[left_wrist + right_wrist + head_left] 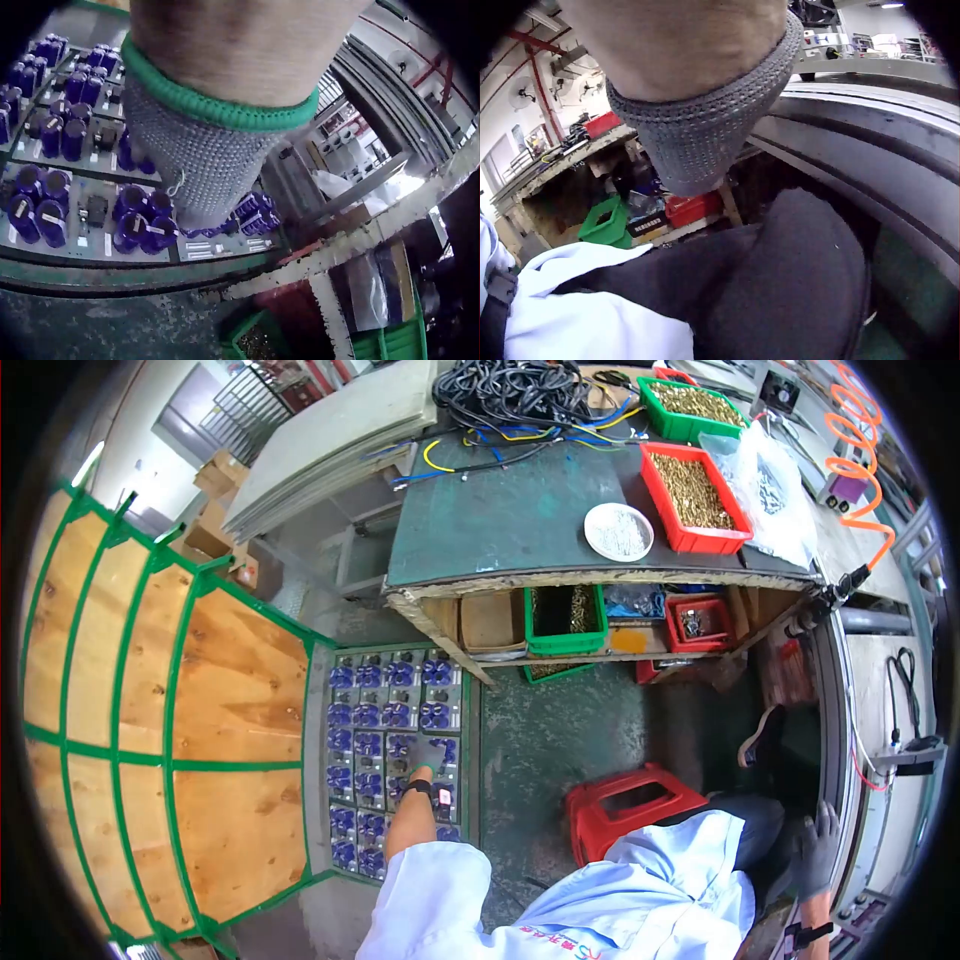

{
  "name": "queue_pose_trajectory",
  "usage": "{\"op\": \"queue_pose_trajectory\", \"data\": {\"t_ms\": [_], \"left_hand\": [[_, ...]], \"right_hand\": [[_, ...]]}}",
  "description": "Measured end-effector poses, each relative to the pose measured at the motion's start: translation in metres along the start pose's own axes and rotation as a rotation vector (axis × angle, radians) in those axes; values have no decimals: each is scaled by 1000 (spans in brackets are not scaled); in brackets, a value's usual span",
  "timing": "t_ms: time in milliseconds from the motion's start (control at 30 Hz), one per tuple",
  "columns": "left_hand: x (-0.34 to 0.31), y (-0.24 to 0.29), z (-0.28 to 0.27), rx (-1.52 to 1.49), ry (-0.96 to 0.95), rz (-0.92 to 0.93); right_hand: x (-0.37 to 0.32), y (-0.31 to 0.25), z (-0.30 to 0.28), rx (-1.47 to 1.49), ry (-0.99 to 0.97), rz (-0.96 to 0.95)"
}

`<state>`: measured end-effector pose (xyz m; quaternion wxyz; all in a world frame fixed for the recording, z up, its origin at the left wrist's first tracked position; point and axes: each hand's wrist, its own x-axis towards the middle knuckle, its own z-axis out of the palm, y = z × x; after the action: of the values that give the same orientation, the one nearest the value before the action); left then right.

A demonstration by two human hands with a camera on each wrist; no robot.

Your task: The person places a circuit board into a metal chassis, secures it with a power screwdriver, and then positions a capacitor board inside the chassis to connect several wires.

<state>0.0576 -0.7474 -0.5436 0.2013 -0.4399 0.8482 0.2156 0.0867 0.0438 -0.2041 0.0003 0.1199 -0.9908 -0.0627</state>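
My left hand (428,754), in a grey knitted glove, reaches down among rows of circuit boards (370,745) carrying purple cylindrical capacitors. In the left wrist view the glove's cuff (217,142) hides the fingers, and I cannot tell whether they hold a board. Clusters of capacitors (139,217) stand right beside the glove. My right hand (817,850), also gloved, is at the metal rail (838,710) on the right, with its fingers extended and nothing seen in them. In the right wrist view its glove (697,150) hangs above a dark trouser leg (780,277).
A red stool (640,800) stands on the green floor near my body. Ahead is a workbench (500,520) with a red bin (695,495) of brass parts, a white dish (618,532) and cables (510,400). Plywood panels in green frames (240,710) flank the boards.
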Motion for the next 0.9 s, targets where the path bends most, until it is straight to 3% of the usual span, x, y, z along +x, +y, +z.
{"op": "queue_pose_trajectory", "data": {"t_ms": [67, 100, 200, 300, 400, 533, 667, 900], "left_hand": [[19, 7, 1, -34, -12, 28], [36, 6, 13, 25, 91, 36], [29, 33, -10, 137, 95, 28], [72, 18, 7, 9, -33, 96], [106, 1, 36, -139, 45, 132], [73, 38, 20, -111, 75, -71], [112, 31, 39, -58, 114, -128], [87, 53, -27, -86, 161, -1]], "right_hand": [[-21, -2, 1, 14, -62, 58], [-34, 0, 3, 18, -93, 96], [-72, 9, -2, 98, -120, 249], [-103, 13, -8, 63, -120, 312], [-115, 2, -18, 100, -116, 429], [-138, 19, -11, 72, -50, 416], [-134, 13, -17, 70, -44, 464], [-127, 15, -14, 116, -15, 417]]}}
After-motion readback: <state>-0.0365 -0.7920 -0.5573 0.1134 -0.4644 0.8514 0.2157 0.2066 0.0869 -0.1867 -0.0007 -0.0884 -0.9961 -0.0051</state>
